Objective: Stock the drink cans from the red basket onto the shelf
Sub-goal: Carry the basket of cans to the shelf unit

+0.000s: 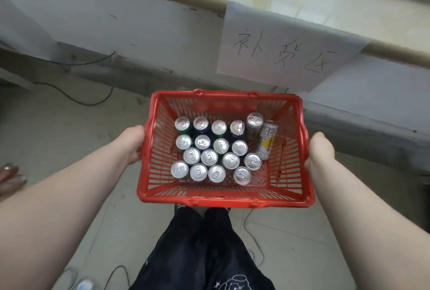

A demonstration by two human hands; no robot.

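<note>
A red plastic basket [288,201] hangs in the air in front of me, above the floor. My left hand [132,144] grips its left rim and my right hand [320,153] grips its right rim. Several silver-topped drink cans [209,157] stand upright in rows inside, filling the left and middle. One yellow and white can [267,141] leans tilted against the right wall. The pale shelf [302,1] with its rounded front edge runs across the top of the view, beyond the basket.
A white paper sheet [286,49] with handwritten characters hangs from the shelf edge. Black cables [76,101] trail over the floor at left and below. My dark trousers [204,250] show under the basket. Someone else's shoe [10,178] is at the far left.
</note>
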